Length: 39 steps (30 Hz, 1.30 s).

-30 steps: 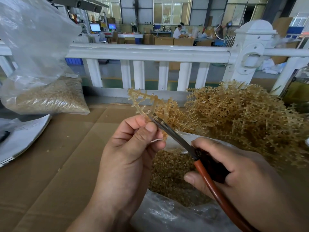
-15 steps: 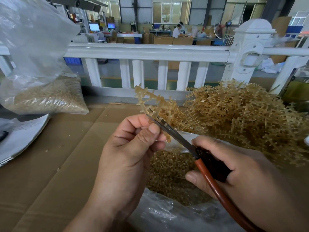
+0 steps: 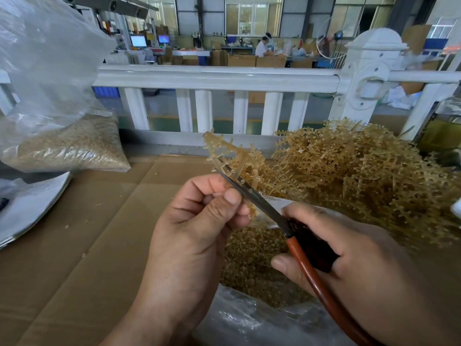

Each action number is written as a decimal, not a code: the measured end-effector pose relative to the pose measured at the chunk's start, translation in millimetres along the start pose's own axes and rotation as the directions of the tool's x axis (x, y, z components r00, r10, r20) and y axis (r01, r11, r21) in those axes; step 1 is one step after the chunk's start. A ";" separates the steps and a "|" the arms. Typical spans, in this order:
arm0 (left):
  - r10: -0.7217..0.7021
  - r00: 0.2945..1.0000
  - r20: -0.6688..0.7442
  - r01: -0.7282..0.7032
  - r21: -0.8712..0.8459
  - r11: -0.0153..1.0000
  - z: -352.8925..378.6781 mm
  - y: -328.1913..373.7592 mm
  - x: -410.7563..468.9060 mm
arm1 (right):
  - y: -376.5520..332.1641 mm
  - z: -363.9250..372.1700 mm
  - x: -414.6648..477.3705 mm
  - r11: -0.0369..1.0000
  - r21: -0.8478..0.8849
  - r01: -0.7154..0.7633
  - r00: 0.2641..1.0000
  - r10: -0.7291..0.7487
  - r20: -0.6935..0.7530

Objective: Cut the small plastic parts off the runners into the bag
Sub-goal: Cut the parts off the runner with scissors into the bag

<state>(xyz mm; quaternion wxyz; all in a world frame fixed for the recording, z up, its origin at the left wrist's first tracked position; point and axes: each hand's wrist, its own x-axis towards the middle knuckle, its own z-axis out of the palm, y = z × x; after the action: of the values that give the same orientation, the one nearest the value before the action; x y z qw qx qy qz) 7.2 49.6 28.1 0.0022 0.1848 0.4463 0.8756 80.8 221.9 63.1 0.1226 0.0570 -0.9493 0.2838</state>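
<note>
A: Over the bag (image 3: 237, 318), where's the runner (image 3: 224, 151)?
B: The left hand (image 3: 194, 233) pinches it in its fingers; it points up and away. The right hand (image 3: 349, 258) grips the scissors (image 3: 254, 198), blades crossing it just above the left thumb.

- A tan runner (image 3: 225, 156) is being pinched by the thumb and fingers of the left grip (image 3: 189, 236).
- Red-handled scissors (image 3: 264, 204) are being held by the right grip (image 3: 354, 260), blades touching the runner.
- Loose small parts (image 3: 249, 265) are being held in the open clear bag (image 3: 249, 320) below both grips.
- A heap of runners (image 3: 361, 176) is being carried by the desk (image 3: 74, 245) at right.
</note>
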 end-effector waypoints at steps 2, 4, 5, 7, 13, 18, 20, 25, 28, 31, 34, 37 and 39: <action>-0.006 1.000 -0.010 0.005 -0.015 1.000 0.8 0.2 -0.2 | -1.4 1.5 -0.1 1.000 0.001 -0.005 1.000 0.005 -0.010; -0.011 1.000 -0.018 0.011 -0.024 1.000 1.7 0.3 0.0 | -2.9 1.9 0.0 1.000 -0.007 -0.007 1.000 0.007 -0.020; -0.013 1.000 -0.022 0.013 -0.027 1.000 2.1 0.4 0.0 | -3.8 1.9 0.4 1.000 -0.013 -0.012 1.000 0.012 -0.019; -0.018 0.999 -0.029 0.017 -0.035 0.999 2.7 0.4 0.0 | -5.4 2.1 0.7 0.999 -0.023 -0.034 0.999 0.033 -0.014; -0.026 0.999 -0.045 0.024 -0.044 0.999 3.6 0.2 -0.6 | -10.1 1.8 -0.1 0.998 -0.044 -0.051 0.999 0.050 -0.021; -0.028 0.999 -0.038 0.026 -0.052 0.998 4.1 0.9 -1.4 | -12.2 2.1 -1.2 0.998 -0.023 -0.053 0.998 0.052 -0.034; -0.029 0.999 -0.043 0.027 -0.056 0.998 4.1 0.9 -1.4 | -11.9 2.8 -1.4 0.998 -0.018 -0.052 0.998 0.052 -0.038; -0.039 0.998 -0.040 0.035 -0.085 0.996 4.0 0.9 -0.7 | -11.5 3.9 -1.4 0.999 -0.033 -0.032 0.998 0.030 -0.054; -0.034 0.999 -0.035 0.030 -0.092 0.995 4.3 1.7 -0.4 | -12.5 5.2 -1.6 1.000 -0.005 -0.029 0.998 0.029 -0.058; -0.035 0.999 -0.029 0.032 -0.089 0.996 4.4 2.6 -0.2 | -13.0 7.6 -1.4 0.999 0.005 -0.031 0.998 0.031 -0.061; -0.040 0.999 -0.032 0.037 -0.085 0.996 4.6 2.6 0.2 | -13.4 9.1 -2.0 1.000 -0.002 -0.028 0.998 0.028 -0.062; -0.047 0.998 -0.031 0.044 -0.087 0.995 4.6 2.5 0.1 | -12.3 8.6 -1.1 0.999 -0.008 -0.037 0.998 0.036 -0.057; -0.050 0.998 -0.027 0.047 -0.082 0.995 4.8 2.2 -0.2 | -10.1 8.2 -0.5 1.000 -0.017 -0.024 0.998 0.023 -0.060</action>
<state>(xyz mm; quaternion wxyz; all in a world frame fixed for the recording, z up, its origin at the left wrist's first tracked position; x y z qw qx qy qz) 9.3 52.0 32.4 0.0246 0.1611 0.4146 0.8953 81.4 209.0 61.7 0.1483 0.0365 -0.9482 0.2784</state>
